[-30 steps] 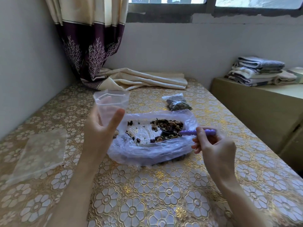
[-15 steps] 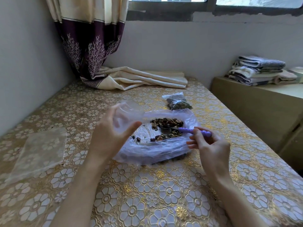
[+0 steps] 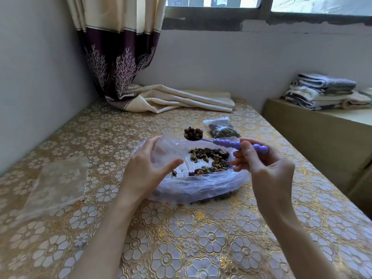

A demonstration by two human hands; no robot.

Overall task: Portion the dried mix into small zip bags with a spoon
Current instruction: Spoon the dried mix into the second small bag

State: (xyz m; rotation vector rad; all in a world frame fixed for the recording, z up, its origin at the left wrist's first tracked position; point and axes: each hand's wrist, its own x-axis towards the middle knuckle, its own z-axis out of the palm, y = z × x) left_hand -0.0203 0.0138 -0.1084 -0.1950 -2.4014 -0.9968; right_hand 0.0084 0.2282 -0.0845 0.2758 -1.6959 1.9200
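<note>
My left hand holds a small clear zip bag between thumb and fingers, its mouth turned toward the right. My right hand grips the purple handle of a spoon; its bowl, heaped with dried mix, hangs just above and right of the bag's mouth. Below lies a large crumpled plastic bag on a tray, with more dried mix spread inside. A filled zip bag lies behind it.
A stack of empty zip bags lies on the gold flowered tablecloth at the left. A curtain and its folded end are at the back. Folded towels sit on a cabinet at the right.
My right hand lifted the loaded spoon out of the mix and up toward the small bag. My left hand lowered the bag and tilted its mouth toward the spoon.
</note>
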